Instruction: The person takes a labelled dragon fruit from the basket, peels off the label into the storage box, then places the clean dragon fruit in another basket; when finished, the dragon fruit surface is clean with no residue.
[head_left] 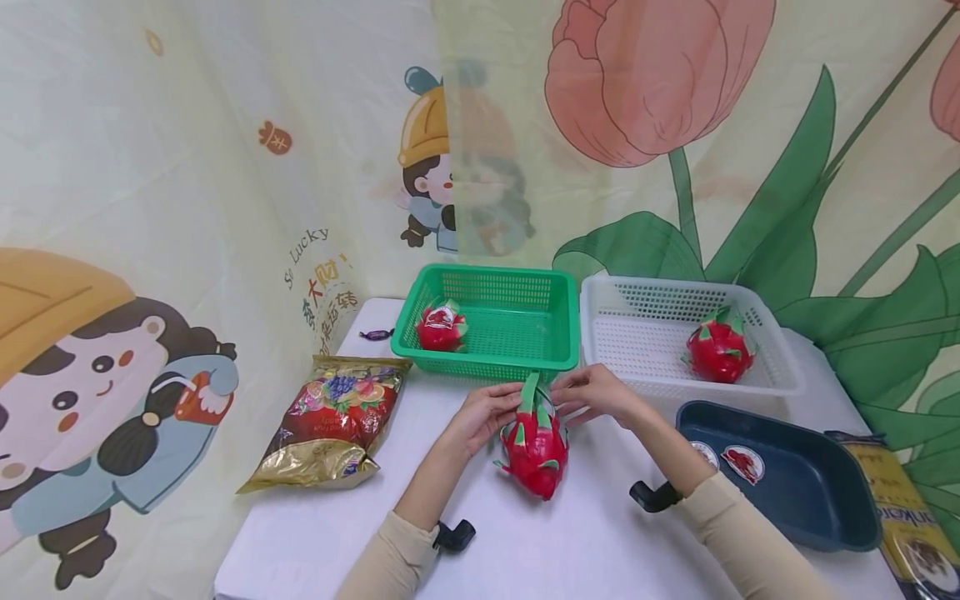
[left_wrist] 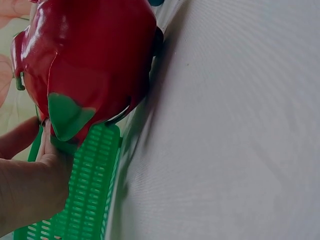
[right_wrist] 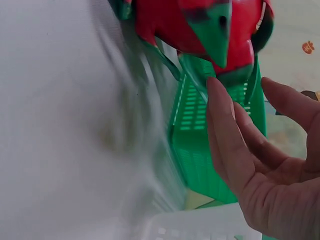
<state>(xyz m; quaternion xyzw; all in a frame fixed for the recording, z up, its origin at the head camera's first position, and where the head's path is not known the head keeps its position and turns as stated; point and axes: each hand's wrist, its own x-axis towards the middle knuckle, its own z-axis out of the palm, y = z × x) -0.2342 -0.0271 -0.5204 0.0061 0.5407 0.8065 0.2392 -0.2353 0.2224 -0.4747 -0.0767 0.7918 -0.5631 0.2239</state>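
A glossy red dragon fruit with green leaf tips lies lengthwise on the white table between both hands. My left hand pinches the leafy far end with thumb and fingertips; the left wrist view shows the fingers partly hidden behind a green tip. My right hand is on the other side, fingers extended and apart from the thumb, fingertips right at the leaf tips. Beyond the hands stands a green basket holding another dragon fruit.
A white basket with a dragon fruit stands at the back right. In front of it is a dark blue tray with round stickers. A candy bag lies left, a wrapped candy behind it, and a yellow packet far right.
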